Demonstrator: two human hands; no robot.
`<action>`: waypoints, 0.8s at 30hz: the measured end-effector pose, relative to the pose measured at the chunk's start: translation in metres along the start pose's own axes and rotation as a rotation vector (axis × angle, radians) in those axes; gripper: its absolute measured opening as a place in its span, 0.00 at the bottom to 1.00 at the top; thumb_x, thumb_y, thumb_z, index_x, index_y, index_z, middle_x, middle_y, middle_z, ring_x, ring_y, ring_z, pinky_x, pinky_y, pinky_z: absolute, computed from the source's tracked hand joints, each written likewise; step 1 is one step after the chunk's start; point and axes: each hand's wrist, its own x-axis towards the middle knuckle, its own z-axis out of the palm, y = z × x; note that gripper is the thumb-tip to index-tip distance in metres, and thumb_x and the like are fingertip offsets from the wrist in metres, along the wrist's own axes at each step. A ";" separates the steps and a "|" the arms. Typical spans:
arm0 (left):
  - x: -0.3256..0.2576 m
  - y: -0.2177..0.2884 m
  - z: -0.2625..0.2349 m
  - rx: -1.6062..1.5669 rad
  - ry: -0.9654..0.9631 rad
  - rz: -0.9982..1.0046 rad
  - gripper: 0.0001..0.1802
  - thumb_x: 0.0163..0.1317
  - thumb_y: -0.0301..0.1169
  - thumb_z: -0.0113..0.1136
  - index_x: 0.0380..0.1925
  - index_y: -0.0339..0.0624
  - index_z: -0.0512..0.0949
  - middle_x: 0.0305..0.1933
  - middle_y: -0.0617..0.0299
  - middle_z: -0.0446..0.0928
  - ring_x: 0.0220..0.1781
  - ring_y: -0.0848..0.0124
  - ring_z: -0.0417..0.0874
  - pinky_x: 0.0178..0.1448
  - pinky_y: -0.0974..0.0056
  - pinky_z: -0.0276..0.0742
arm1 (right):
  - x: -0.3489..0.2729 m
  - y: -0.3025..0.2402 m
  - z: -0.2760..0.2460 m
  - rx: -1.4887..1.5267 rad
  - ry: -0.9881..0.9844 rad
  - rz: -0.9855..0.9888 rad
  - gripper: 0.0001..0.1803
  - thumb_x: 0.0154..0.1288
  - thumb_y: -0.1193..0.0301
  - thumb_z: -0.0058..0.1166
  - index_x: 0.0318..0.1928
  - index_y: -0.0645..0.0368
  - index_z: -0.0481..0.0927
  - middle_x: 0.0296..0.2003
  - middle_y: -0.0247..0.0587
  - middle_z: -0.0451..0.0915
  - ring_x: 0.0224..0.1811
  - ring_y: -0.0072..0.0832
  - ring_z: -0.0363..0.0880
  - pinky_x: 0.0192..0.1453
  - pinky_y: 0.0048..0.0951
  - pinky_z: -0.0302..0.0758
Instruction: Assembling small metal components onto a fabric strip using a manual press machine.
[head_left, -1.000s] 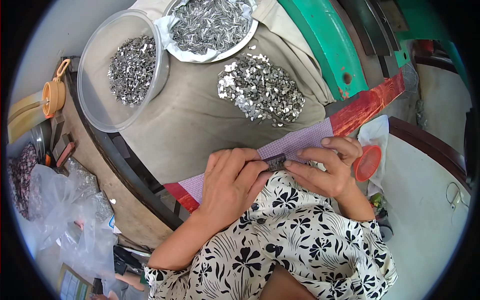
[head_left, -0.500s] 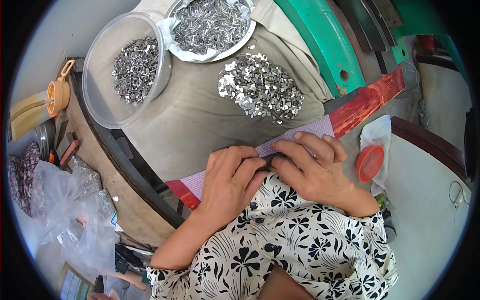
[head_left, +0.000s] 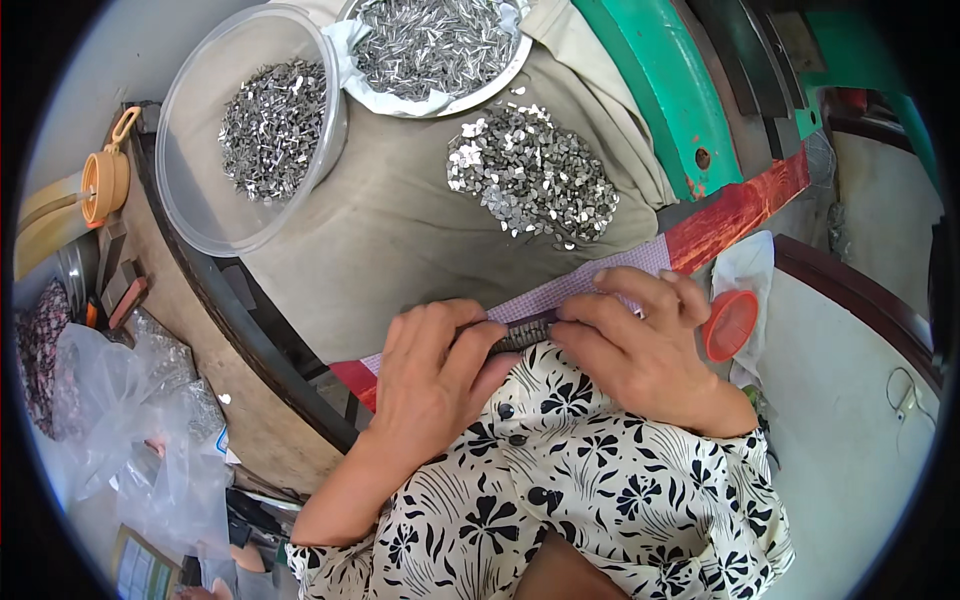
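Between my two hands lies a short dark bar with a row of small ridged metal pieces (head_left: 522,335), close against the front of my patterned shirt. The fingers and thumb of my left hand (head_left: 430,365) pinch its left end. At the right end, my right hand (head_left: 635,345) grips it with thumb and forefinger, its other fingers curled above. Under the hands runs a strip of pink checked cloth (head_left: 510,303) along the table's near edge. Farther off, a loose pile of small flat shiny metal pieces (head_left: 535,175) is spread on the grey-green cloth (head_left: 370,225).
A clear plastic tub (head_left: 185,165) of small metal bits stands at the far left. Beside it is a lined bowl (head_left: 522,60) of thin metal pins. Green machine framing (head_left: 660,90) rises at the right, above a red basket (head_left: 730,325). Plastic bags (head_left: 170,450) lie at the left.
My hands have moved apart, the left one shifting left, so more of the ridged bar shows between them. The view has shifted slightly.
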 end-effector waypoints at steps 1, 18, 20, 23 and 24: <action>-0.004 -0.001 -0.003 0.017 -0.009 -0.017 0.18 0.49 0.30 0.74 0.42 0.42 0.82 0.46 0.59 0.76 0.46 0.58 0.78 0.48 0.57 0.71 | -0.003 0.005 -0.001 0.090 0.022 0.011 0.14 0.45 0.64 0.69 0.37 0.42 0.86 0.44 0.18 0.81 0.57 0.30 0.71 0.61 0.41 0.56; -0.010 -0.011 -0.020 0.246 0.140 0.109 0.18 0.40 0.27 0.76 0.36 0.42 0.84 0.38 0.62 0.78 0.37 0.62 0.79 0.38 0.59 0.71 | -0.008 0.027 0.021 0.149 0.200 0.030 0.19 0.43 0.59 0.74 0.40 0.44 0.89 0.43 0.22 0.82 0.54 0.32 0.72 0.59 0.42 0.58; -0.007 -0.019 -0.021 0.261 0.139 0.108 0.18 0.44 0.29 0.74 0.38 0.41 0.83 0.41 0.62 0.78 0.39 0.63 0.79 0.40 0.60 0.71 | -0.002 0.028 0.021 0.117 0.214 0.028 0.19 0.43 0.59 0.74 0.40 0.43 0.88 0.43 0.20 0.82 0.55 0.32 0.71 0.60 0.43 0.58; -0.005 -0.027 -0.019 0.235 0.102 0.062 0.18 0.48 0.29 0.72 0.42 0.41 0.82 0.43 0.61 0.78 0.43 0.62 0.79 0.44 0.59 0.72 | 0.006 0.031 0.025 0.049 0.162 -0.005 0.18 0.44 0.59 0.73 0.40 0.43 0.89 0.43 0.20 0.82 0.55 0.33 0.71 0.58 0.43 0.59; -0.007 -0.028 -0.020 0.155 0.103 0.016 0.18 0.48 0.29 0.73 0.42 0.42 0.82 0.43 0.61 0.78 0.43 0.61 0.79 0.44 0.58 0.73 | 0.007 0.032 0.023 0.050 0.166 -0.011 0.18 0.44 0.59 0.73 0.40 0.43 0.89 0.43 0.20 0.82 0.55 0.33 0.71 0.58 0.43 0.59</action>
